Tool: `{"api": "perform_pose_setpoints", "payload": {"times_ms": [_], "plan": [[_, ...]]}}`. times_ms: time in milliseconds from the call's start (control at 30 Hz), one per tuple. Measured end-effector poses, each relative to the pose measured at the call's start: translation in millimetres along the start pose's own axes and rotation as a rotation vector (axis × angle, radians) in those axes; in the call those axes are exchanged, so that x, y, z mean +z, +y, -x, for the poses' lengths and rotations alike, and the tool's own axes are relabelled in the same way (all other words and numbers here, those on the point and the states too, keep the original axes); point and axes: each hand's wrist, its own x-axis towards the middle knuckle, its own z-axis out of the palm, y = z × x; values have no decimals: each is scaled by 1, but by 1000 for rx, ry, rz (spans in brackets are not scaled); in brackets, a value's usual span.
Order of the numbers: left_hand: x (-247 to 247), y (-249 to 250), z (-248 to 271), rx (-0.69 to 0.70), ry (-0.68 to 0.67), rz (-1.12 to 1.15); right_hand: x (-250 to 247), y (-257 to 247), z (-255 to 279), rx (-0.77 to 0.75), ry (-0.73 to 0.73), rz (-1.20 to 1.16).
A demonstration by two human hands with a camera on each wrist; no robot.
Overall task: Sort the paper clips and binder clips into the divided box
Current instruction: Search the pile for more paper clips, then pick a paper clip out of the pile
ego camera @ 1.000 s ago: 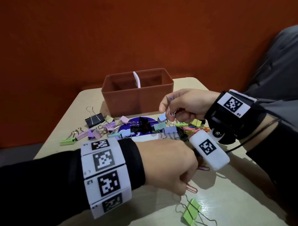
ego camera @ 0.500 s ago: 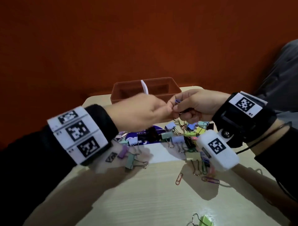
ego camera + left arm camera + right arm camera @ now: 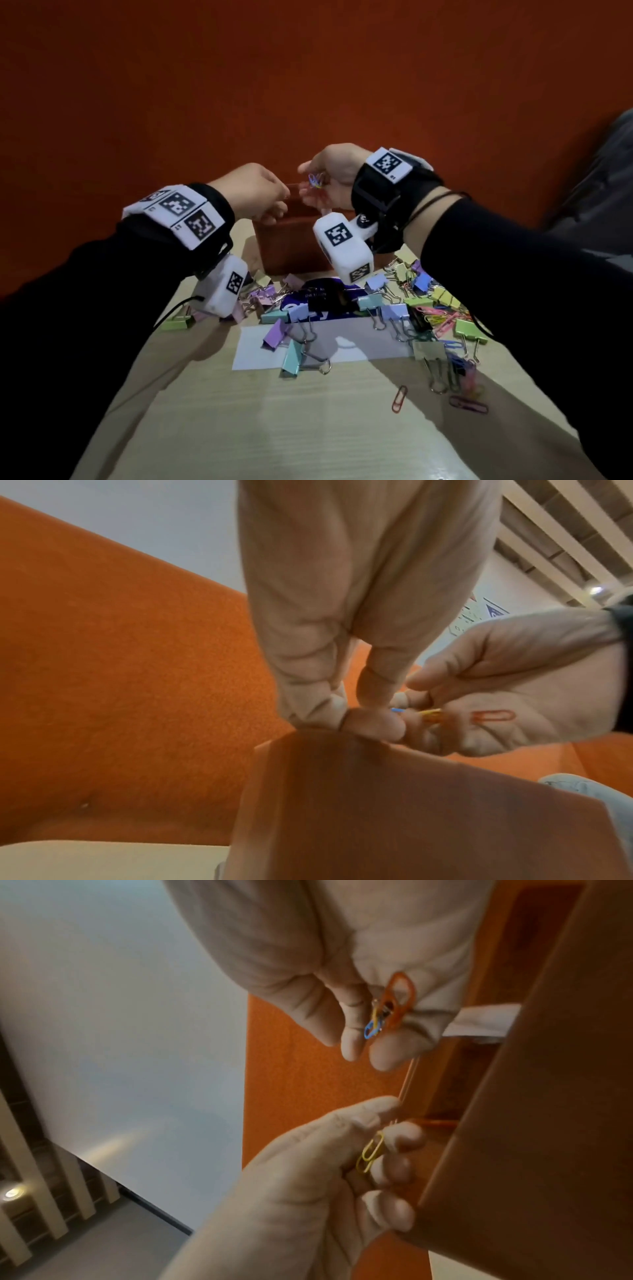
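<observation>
Both hands hover over the brown divided box (image 3: pixel 291 246), whose white divider (image 3: pixel 486 1023) shows in the right wrist view. My right hand (image 3: pixel 308 185) holds a small bunch of paper clips (image 3: pixel 315 180): an orange clip (image 3: pixel 399 999), a blue clip (image 3: pixel 371 1027) and a yellow one between thumb and fingers. In the left wrist view the orange clip (image 3: pixel 493 715) lies against that palm. My left hand (image 3: pixel 286 202) is just to the left, its curled fingers pinching one yellow paper clip (image 3: pixel 369 1150). The two hands are a short gap apart.
Pastel binder clips (image 3: pixel 373 301) lie heaped on the beige table (image 3: pixel 274 428) in front of the box, over a white sheet (image 3: pixel 342 346) and a blue packet (image 3: pixel 308 305). Loose paper clips (image 3: pixel 399 397) lie at the right. An orange wall (image 3: pixel 205 102) stands behind.
The left hand rose from the table to meet the right hand. Both hands then lifted over the box and drew slightly apart, the left with a yellow clip.
</observation>
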Motion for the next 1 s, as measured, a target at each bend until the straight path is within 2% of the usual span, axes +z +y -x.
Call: {"api": "perform_pose_setpoints", "payload": {"times_ms": [100, 200, 267, 300, 367, 467, 667, 767, 867, 1000], "plan": [[3, 6, 3, -19, 17, 63, 0, 4, -9, 34, -36, 32], [3, 9, 7, -19, 17, 80, -5, 7, -2, 57, -142, 49], [3, 9, 11, -9, 1, 83, -10, 7, 9, -17, -162, 79], [3, 7, 14, 26, 1, 39, -12, 7, 15, -80, -144, 108], [4, 4, 21, 170, 45, -185, -21, 10, 31, -181, -93, 199], [15, 4, 40, 380, 83, -364, -43, 23, 57, -262, -100, 488], [48, 5, 64, 503, -215, -468, -77, 53, 96, -191, -178, 1105], [59, 1, 66, 546, -368, -613, -80, 66, 109, -177, -254, 1338], [69, -6, 67, 581, -504, -787, -82, 75, 120, -125, -306, 1473], [72, -7, 67, 588, -519, -856, -85, 82, 128, -105, -345, 1542]]}}
